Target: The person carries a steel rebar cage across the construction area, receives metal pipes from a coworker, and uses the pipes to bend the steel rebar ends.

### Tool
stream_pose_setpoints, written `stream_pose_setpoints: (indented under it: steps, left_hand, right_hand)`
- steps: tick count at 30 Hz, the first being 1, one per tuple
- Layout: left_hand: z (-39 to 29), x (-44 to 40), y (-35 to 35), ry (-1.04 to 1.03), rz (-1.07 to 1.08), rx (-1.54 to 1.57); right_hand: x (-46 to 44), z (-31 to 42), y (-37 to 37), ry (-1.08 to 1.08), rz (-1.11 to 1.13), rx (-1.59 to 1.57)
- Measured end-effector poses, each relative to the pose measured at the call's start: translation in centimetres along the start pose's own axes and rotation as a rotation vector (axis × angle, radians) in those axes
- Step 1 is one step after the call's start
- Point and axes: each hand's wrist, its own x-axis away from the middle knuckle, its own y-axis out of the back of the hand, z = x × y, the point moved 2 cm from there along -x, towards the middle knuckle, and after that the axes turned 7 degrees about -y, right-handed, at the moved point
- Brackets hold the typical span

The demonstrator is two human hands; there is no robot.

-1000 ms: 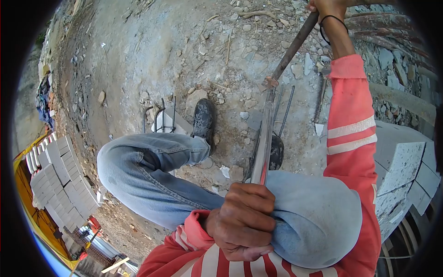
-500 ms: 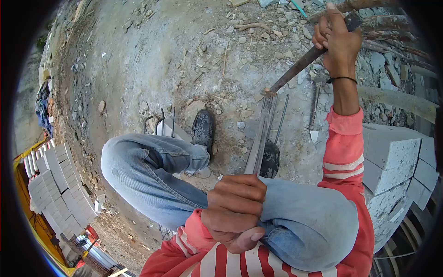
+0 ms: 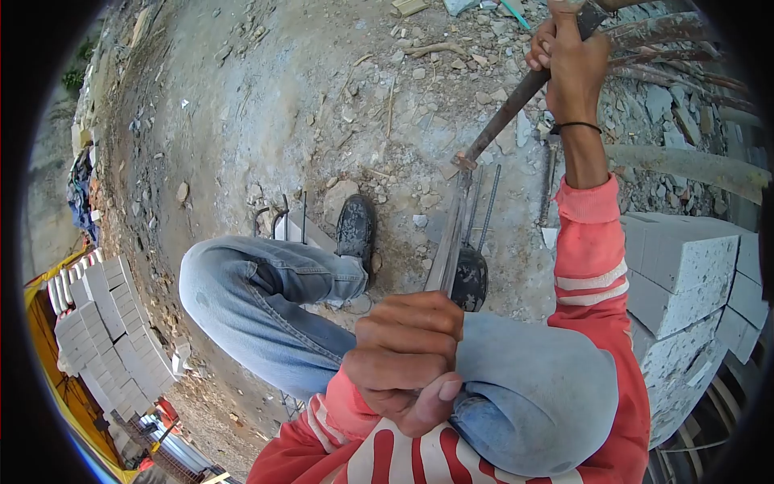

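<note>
My left hand (image 3: 407,355) is closed in a fist in front of my knee, around the near end of a long shiny metal bar (image 3: 448,242). The bar slants away from me. Its far end meets the tip of a dark metal rod (image 3: 508,113) at a rusty joint; whether the two are joined or only touching I cannot tell. My right hand (image 3: 576,64), on an outstretched arm, is wrapped round the upper end of the dark rod. Ribbed rebar (image 3: 489,208) stands beside the shiny bar, near my right shoe (image 3: 469,281).
Pale blocks (image 3: 677,274) are stacked at my right, with more block stacks (image 3: 105,339) at far left. Poles (image 3: 685,169) lie at upper right. Bent rebar (image 3: 280,214) sticks up near my left shoe (image 3: 355,228). Rubble (image 3: 435,89) covers the ground.
My right hand and the dark rod have shifted a little left and up in view. My left hand has moved slightly left and keeps its grip.
</note>
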Motion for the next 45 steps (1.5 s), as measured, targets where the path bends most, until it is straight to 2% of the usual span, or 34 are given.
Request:
stream_pose_setpoints:
  steps: [1, 2, 3, 5, 6, 8, 10, 12, 14, 15, 16, 18, 19, 23, 25, 28, 30, 32, 36, 38, 39, 45]
  left_hand:
    - [-0.3, 0.1, 0.2, 0.002, 0.002, 0.003]
    - [-0.4, 0.1, 0.4, 0.056, 0.048, 0.014]
    - [-0.5, 0.1, 0.4, 0.112, 0.093, 0.024]
    - [-0.7, -0.2, 0.3, 0.136, 0.138, -0.015]
    - [-0.8, -0.5, 0.3, 0.147, 0.191, -0.054]
    - [-0.8, -0.7, -0.6, 0.145, 0.165, -0.081]
    - [-0.7, -0.3, -1.0, 0.148, 0.133, -0.111]
    - [-0.6, 0.6, -0.8, 0.141, 0.087, -0.048]
    - [-0.5, 0.4, -0.4, 0.134, 0.126, -0.025]
    - [-0.4, 0.3, -0.2, 0.127, 0.168, -0.001]
    - [-0.3, 0.2, -0.3, 0.126, 0.160, 0.001]
    - [-0.1, 0.0, -0.5, 0.101, 0.178, 0.011]
    - [0.0, 0.1, -0.5, 0.101, 0.169, 0.010]
    - [0.1, 0.4, -0.4, 0.081, 0.155, 0.007]
    - [0.1, 0.3, -0.4, 0.069, 0.141, 0.011]
    - [0.2, 0.3, -0.4, 0.074, 0.165, 0.019]
    - [0.2, 0.3, -0.6, 0.084, 0.168, 0.026]
    - [0.0, 0.1, -0.6, 0.105, 0.187, 0.049]
    - [0.3, 0.1, -0.9, 0.093, 0.179, 0.066]
    - [0.4, 0.0, -0.7, 0.080, 0.176, 0.063]
    - [0.4, -0.1, -0.6, 0.065, 0.176, 0.058]
    - [-0.1, 0.2, -0.3, 0.125, 0.187, 0.060]
  right_hand:
    - [0.3, 0.5, -0.3, 0.106, -0.080, 0.003]
    - [-0.9, -0.4, 0.1, 0.106, -0.081, 0.004]
    - [-2.3, -1.4, 0.0, 0.098, 0.131, -0.434]
    - [-3.3, -2.5, 0.0, 0.074, 0.343, -0.872]
    - [-3.8, -2.4, -0.1, 0.105, 0.188, -0.382]
    - [-4.2, -2.3, -0.6, 0.131, 0.034, 0.108]
    - [-5.3, -3.5, -1.8, 0.073, 0.192, 0.148]
    - [-7.6, -6.1, -2.4, 0.012, 0.201, 0.197]
    - [-8.5, -6.4, -3.3, 0.415, 0.105, 0.543]
    - [-8.0, -6.2, -3.6, 0.398, 0.000, 0.524]
    - [-7.5, -6.0, -3.6, 0.399, 0.007, 0.528]
    - [-6.1, -4.5, -3.9, 0.120, 0.117, 0.193]
    - [-6.1, -4.1, -3.8, 0.035, 0.172, 0.260]
    - [-6.1, -5.3, -4.8, 0.078, 0.280, 0.137]
    - [-4.3, -3.5, -5.6, 0.170, 0.119, 0.096]
    - [-5.4, -4.2, -3.5, 0.084, 0.165, 0.239]
    - [-6.5, -3.9, -1.5, -0.071, 0.486, 0.141]
    - [-9.1, -7.5, -2.4, 0.681, -0.099, 0.782]
    - [-10.1, -10.1, -5.0, 0.671, -0.008, 0.627]
    - [-9.1, -10.3, -6.9, 0.962, 0.057, 0.644]
    - [-8.2, -8.8, -7.7, 0.746, 0.100, 0.465]
    - [-8.3, -8.2, -7.7, 0.624, 0.035, 0.468]
